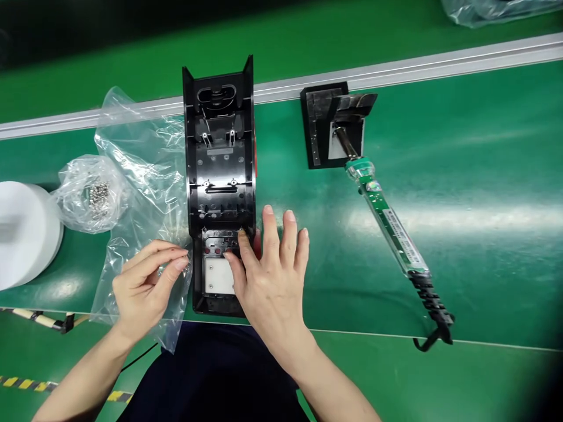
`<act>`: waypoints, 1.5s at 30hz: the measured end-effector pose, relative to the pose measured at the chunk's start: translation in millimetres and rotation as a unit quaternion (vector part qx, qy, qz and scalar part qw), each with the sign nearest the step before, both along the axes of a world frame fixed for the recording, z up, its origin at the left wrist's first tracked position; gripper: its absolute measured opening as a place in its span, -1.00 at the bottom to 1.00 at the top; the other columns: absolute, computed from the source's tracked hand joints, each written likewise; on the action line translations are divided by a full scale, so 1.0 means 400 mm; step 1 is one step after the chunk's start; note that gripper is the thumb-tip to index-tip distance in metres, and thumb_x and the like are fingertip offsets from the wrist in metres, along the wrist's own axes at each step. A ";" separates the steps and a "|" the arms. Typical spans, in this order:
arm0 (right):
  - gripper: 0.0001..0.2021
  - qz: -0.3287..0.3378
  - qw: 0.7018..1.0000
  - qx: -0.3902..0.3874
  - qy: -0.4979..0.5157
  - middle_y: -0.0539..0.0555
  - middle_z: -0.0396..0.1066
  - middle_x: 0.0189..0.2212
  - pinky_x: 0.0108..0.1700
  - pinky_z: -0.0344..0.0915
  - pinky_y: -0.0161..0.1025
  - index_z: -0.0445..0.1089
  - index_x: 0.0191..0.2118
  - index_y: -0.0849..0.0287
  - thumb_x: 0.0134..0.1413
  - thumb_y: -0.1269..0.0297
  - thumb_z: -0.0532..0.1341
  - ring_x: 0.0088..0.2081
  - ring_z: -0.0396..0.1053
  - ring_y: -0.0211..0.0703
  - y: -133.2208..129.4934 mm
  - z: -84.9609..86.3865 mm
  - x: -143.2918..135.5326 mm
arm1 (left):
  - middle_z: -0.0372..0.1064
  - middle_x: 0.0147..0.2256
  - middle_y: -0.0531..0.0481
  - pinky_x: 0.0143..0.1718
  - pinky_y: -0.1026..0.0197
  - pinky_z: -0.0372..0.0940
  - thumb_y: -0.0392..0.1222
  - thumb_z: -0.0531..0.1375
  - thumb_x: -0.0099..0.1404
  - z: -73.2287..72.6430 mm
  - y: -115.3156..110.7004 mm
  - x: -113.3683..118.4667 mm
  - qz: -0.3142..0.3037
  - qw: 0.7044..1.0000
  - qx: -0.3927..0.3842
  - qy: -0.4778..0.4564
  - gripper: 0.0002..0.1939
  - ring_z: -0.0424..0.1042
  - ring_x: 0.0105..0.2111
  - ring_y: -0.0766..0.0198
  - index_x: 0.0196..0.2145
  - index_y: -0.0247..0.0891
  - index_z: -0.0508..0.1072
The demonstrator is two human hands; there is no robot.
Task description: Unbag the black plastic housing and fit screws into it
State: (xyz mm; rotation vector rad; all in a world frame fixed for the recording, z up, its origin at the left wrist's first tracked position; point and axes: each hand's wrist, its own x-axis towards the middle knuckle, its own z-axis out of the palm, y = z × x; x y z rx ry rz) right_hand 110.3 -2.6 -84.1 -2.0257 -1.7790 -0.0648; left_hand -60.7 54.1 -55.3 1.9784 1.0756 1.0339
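Observation:
A long black plastic housing [220, 170] lies open side up on the green bench, its inner ribs and posts showing. Inside its near end sits a white rectangular plate [219, 276] with small screw points. My right hand [272, 269] rests over the housing's lower right edge, fingers spread, the index fingertip touching the inside above the plate. Just left of the housing, my left hand [147, 281] is pinched, thumb against fingertips, above a clear plastic bag; whatever it may hold is too small to make out.
A soldering iron [391, 225] leans in its black stand [323, 126] on the right. The clear plastic bag [145, 176], a small bag of metal parts [97, 196] and a white round object [26, 234] lie left. A metal rail [409, 69] crosses behind.

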 end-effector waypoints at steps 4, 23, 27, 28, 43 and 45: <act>-0.63 -0.005 1.000 -0.001 0.002 0.27 -0.07 0.23 0.26 -0.11 0.23 0.43 -0.07 0.32 0.39 0.17 -0.01 0.28 -0.20 0.25 0.002 -0.009 -0.005 | 0.34 -0.29 -0.10 -0.41 0.29 0.24 -0.45 0.25 0.27 -0.020 0.016 0.000 -0.008 0.992 0.112 0.053 -0.88 0.34 -0.35 0.31 -0.22 -0.37 0.50; -0.78 -0.027 0.979 0.162 0.123 0.32 0.15 0.08 0.15 0.10 0.23 0.37 -0.14 0.33 0.35 0.30 0.04 0.18 0.06 0.23 -0.046 -0.008 0.023 | -0.08 0.24 -0.20 0.19 -0.41 -0.11 -0.46 0.19 0.27 -0.050 0.049 0.114 0.038 0.906 0.262 0.331 -0.89 -0.13 0.24 -0.26 -0.41 -0.39 0.44; -0.77 -0.027 0.978 0.158 0.136 0.29 0.18 0.06 0.16 0.11 0.21 0.38 -0.14 0.31 0.36 0.29 0.03 0.18 0.08 0.19 -0.047 -0.012 0.019 | -0.07 0.23 -0.21 0.19 -0.39 -0.08 -0.44 0.18 0.29 -0.050 0.045 0.119 0.044 0.905 0.260 0.333 -0.91 -0.11 0.24 -0.25 -0.39 -0.40 0.44; -0.77 -0.027 0.977 0.157 0.139 0.29 0.18 0.05 0.16 0.11 0.21 0.38 -0.15 0.31 0.36 0.29 0.03 0.18 0.08 0.19 -0.047 -0.013 0.019 | -0.07 0.23 -0.22 0.19 -0.39 -0.08 -0.43 0.18 0.29 -0.051 0.043 0.120 0.044 0.906 0.260 0.332 -0.92 -0.11 0.24 -0.26 -0.38 -0.40 0.44; -0.83 -0.017 0.974 0.161 0.160 0.28 0.20 0.04 0.16 0.13 0.21 0.37 -0.17 0.33 0.32 0.35 0.07 0.15 0.12 0.19 -0.065 -0.018 0.040 | -0.14 0.25 -0.24 0.15 -0.49 -0.06 -0.51 0.20 0.26 -0.040 0.011 0.096 0.022 0.913 0.245 0.324 -0.84 -0.16 0.25 -0.25 -0.22 -0.36 0.40; -0.84 -0.012 0.975 0.158 0.158 0.29 0.19 0.05 0.15 0.14 0.22 0.36 -0.16 0.34 0.31 0.36 0.09 0.16 0.11 0.20 -0.066 -0.016 0.044 | -0.12 0.24 -0.27 0.14 -0.50 -0.07 -0.52 0.20 0.25 -0.041 0.010 0.093 0.022 0.912 0.246 0.327 -0.84 -0.16 0.25 -0.27 -0.23 -0.38 0.41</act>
